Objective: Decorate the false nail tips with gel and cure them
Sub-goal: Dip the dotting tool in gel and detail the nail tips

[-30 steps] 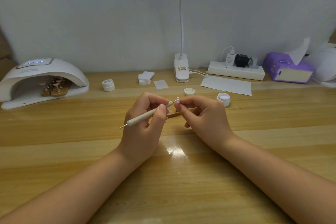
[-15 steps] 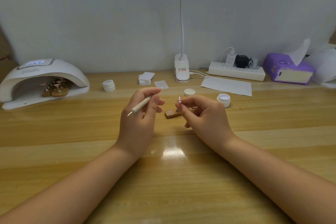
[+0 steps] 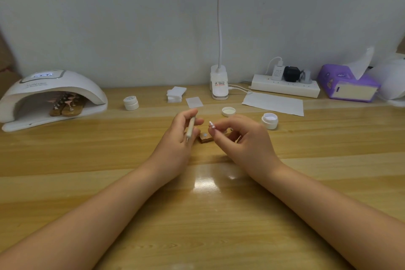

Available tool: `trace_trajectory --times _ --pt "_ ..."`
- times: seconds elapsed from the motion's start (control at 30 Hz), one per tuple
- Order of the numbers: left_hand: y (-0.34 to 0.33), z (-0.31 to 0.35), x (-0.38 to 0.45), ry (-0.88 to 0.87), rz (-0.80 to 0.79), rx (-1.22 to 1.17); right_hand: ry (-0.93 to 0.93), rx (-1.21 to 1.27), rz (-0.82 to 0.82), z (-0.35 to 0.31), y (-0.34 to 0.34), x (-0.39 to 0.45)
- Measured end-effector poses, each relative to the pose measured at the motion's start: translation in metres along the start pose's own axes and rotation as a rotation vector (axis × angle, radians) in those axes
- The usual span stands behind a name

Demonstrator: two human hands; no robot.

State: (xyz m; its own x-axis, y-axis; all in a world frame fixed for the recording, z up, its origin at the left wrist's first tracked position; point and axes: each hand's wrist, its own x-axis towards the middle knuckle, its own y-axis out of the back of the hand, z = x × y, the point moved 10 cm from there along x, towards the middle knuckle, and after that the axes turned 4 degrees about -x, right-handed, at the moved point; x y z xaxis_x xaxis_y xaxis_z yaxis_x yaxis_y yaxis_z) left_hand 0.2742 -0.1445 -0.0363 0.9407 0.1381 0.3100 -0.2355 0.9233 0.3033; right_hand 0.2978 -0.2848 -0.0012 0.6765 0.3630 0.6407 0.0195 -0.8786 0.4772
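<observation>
Soft even light; glare patch on table (image 3: 206, 182); edges bowed.

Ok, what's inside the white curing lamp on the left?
Inside the curing lamp sit two wooden holders carrying pink nail tips. The dome hides the back of the chamber, so any more there cannot be seen.

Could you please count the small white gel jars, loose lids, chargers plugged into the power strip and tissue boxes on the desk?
Gel jars: 2, one closed, one open
Loose lids: 1
Chargers in the power strip: 3, white, black, grey
Tissue boxes: 1
Total: 7
</observation>
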Motion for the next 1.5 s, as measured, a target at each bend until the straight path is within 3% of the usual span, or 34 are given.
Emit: trace_trajectory --times 0.53,1.03,1.23,1.5 --pt "0.004 0.002 -0.006 0.017 0.059 -0.143 -0.195 -0.232 -0.236 0.025 -0.023 -0.001" --pt "0.008 0.006 -0.008 -0.001 0.088 -0.107 -0.078 -0.565 -0.221 0.014 0.000 0.001" --pt "0.008 0.006 -0.008 -0.016 0.086 -0.061 -0.132 -0.439 -0.227 0.016 -0.008 0.001" --pt "0.008 0.005 -0.008 -0.001 0.096 -0.097 -0.104 -0.467 -0.271 0.015 -0.024 0.000"
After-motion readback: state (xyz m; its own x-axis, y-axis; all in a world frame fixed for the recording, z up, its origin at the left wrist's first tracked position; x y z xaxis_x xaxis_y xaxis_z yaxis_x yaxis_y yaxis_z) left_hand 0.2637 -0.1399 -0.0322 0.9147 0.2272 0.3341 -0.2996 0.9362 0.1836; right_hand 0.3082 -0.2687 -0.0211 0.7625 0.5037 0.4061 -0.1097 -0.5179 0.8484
